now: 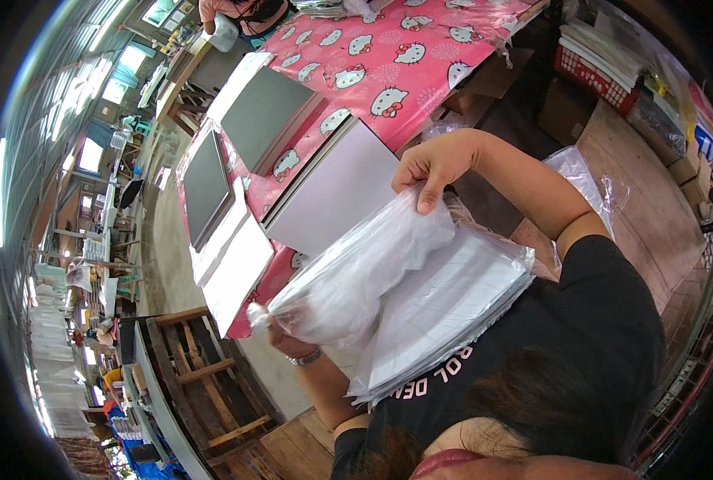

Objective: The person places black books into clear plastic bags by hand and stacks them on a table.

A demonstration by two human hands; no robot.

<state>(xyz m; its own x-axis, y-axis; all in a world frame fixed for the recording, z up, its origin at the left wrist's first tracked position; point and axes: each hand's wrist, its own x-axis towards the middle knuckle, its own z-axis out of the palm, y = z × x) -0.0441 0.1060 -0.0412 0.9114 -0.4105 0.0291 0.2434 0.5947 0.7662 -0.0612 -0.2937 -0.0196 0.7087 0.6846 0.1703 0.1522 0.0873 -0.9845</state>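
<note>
A thin, cloudy plastic bag (356,276) stretches between my two hands. My right hand (438,166) pinches its upper end between thumb and fingers. My left hand (290,340), with a bracelet at the wrist, closes on the bag's other end; the film partly covers its fingers. Under and beside the bag, a thick stack of flat, whitish plastic bags (460,292) leans against my black shirt. Past my hands, a pale lilac-grey board stack (336,188) lies on the table, close to my right hand.
The table wears a pink cartoon-cat cover (388,72). On it lie dark grey boards (268,112), another dark board (207,192) and white sheets (236,256). A wooden pallet (204,372) stands at left. A red crate (596,72) sits at far right. Another person (248,16) is beyond the table.
</note>
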